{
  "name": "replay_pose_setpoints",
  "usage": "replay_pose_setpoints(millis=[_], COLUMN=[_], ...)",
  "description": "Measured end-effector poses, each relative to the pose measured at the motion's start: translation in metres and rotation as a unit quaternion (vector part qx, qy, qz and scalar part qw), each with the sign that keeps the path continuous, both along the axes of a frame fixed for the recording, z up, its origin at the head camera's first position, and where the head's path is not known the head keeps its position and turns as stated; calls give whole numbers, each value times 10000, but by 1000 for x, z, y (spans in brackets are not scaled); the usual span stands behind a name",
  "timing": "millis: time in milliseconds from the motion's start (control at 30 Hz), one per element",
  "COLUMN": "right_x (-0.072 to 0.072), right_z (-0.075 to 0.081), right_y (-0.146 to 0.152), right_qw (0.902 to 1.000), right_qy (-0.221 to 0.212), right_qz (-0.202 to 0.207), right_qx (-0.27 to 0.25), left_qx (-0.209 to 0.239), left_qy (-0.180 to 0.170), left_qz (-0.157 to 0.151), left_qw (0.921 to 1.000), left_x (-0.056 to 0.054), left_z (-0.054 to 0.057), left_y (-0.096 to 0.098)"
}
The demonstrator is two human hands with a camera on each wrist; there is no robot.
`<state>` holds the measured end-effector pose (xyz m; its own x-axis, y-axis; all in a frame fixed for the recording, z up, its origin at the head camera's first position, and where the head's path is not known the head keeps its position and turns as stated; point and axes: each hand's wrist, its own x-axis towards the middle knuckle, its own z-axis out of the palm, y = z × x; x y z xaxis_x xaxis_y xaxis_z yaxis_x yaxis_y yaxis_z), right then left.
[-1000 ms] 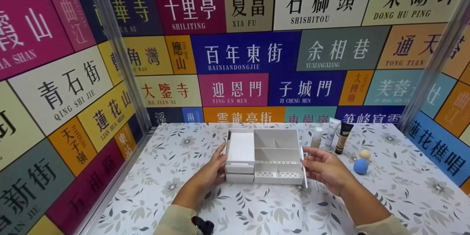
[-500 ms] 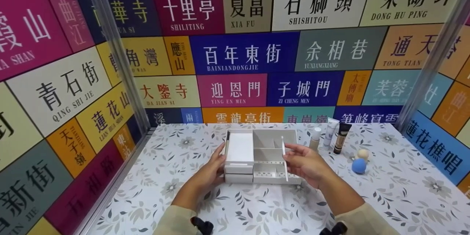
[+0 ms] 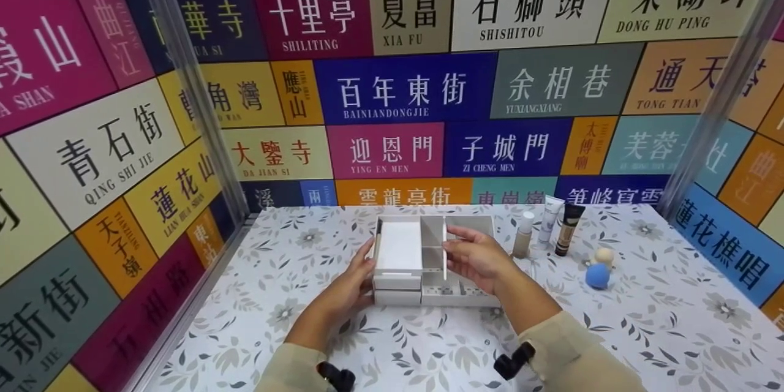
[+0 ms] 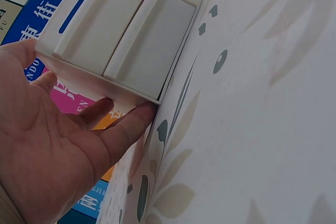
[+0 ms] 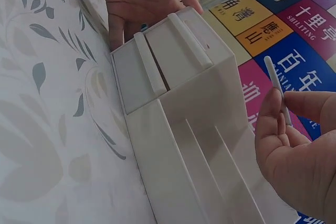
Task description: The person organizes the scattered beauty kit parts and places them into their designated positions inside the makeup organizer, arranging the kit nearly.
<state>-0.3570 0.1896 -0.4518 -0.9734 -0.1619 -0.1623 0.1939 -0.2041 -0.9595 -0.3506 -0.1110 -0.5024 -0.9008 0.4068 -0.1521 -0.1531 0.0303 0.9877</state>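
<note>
A white desk organizer [image 3: 398,245] stands on the table, with two stacked drawers at its left and open compartments at its right. My left hand [image 3: 353,278] rests against its left side. In the left wrist view the left hand's fingers [image 4: 134,121] spread along that side wall beside the drawer fronts [image 4: 152,40]. My right hand [image 3: 481,257] pinches a slim white stick [image 5: 274,73] with a rounded end, between thumb and fingertips. In the head view the stick stands nearly upright over the compartments, close to the raised left part. Its exact kind is unclear.
Behind and right of the organizer stand a small bottle with a white cap [image 3: 522,236], a pale tube [image 3: 549,220] and a dark-and-tan tube [image 3: 567,231]. A blue sponge [image 3: 598,275] and a cream sponge [image 3: 604,256] lie farther right. Sign-covered walls [image 3: 404,89] enclose the table.
My right hand has moved left with the white stick, from the organizer's right edge to over its compartments near the raised left part. The left hand stays against the side.
</note>
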Motion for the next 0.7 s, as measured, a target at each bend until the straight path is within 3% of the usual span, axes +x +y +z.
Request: replay_pose_setpoints(millis=[200,500,700], right_x=[-13,-33,-39], right_z=[1,4,6], right_y=[-19,-37,-41], right_qw=[9999,9999,9997], right_qy=[-98,-107,-202], right_qz=[-47,-45,-137], right_qx=[-82,-113,31], left_qx=[46,115,111], left_qy=[79,-73,-138], left_qz=[-48,24,98], left_qw=[9999,9999,9998], left_x=[0,0,-1], left_z=[-1,-1,-1], left_y=[0,0,1])
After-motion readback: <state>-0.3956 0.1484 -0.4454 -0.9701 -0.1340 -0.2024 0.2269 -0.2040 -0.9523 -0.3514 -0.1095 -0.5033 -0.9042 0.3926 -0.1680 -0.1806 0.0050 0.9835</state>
